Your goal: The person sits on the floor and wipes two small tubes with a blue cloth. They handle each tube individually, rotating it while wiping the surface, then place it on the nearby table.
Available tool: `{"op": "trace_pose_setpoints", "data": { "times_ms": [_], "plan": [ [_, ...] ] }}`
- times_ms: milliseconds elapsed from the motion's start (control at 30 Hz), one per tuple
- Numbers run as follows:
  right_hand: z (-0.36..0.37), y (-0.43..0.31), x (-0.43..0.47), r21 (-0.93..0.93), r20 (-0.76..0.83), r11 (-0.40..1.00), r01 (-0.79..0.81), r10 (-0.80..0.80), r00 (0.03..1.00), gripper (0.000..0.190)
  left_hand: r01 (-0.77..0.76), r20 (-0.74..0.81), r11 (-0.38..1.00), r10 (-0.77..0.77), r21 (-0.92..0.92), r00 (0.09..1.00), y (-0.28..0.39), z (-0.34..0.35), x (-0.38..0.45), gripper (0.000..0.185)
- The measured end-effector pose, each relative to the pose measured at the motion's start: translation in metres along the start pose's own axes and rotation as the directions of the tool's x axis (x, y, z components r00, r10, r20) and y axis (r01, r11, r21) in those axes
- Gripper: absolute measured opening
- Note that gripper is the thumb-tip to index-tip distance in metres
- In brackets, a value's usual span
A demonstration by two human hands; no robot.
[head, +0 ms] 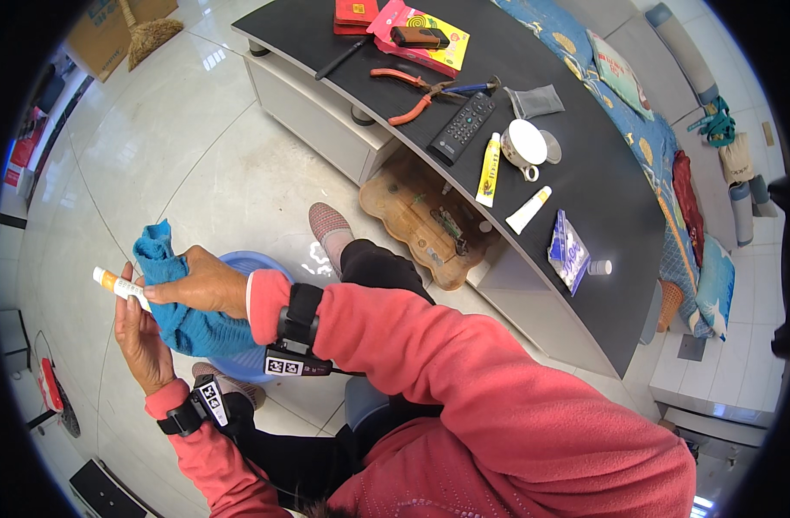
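My left hand point(139, 343) holds a white and orange ointment tube point(120, 283) between its fingers. Over the same tube lies the thumb of my right hand point(204, 285), which also grips a damp-looking blue cloth point(204, 330). The cloth hangs down in front of a blue plastic basin point(252, 260) on the floor. On the black tabletop point(602, 311) to the right lie a yellow tube point(490, 171), a white tube point(529, 210), a floral cup point(524, 144), a remote control point(463, 129) and orange-handled pliers point(411, 113).
A zip bag point(568, 252) lies near the curved table edge, beside a small white cap-like piece point(600, 267). A brown scalloped tray point(427, 233) rests under the table. My feet stand on the tiles beside the basin. A straw broom point(150, 39) leans at the upper left.
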State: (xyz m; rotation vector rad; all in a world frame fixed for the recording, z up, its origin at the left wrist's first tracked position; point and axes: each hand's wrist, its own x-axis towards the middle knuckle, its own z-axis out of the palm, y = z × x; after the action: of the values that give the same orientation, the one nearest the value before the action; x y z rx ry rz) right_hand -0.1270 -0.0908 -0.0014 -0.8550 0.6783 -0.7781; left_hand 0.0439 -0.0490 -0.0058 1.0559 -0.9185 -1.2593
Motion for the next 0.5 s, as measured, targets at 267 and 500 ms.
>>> {"op": "trace_pose_setpoints", "data": {
  "times_ms": [267,500],
  "plan": [
    [0.0,-0.006,-0.012,-0.223,0.086,0.972,0.073,-0.055,0.995,0.048,-0.038,-0.023,0.999,0.038,0.01,0.999,0.011,0.011,-0.004,0.051],
    [0.002,-0.025,-0.081,-0.09,-0.06,0.915,0.393,-0.399,0.915,0.038,-0.122,0.051,0.991,0.119,0.053,0.992,0.033,0.083,-0.039,0.043]
  ]
}}
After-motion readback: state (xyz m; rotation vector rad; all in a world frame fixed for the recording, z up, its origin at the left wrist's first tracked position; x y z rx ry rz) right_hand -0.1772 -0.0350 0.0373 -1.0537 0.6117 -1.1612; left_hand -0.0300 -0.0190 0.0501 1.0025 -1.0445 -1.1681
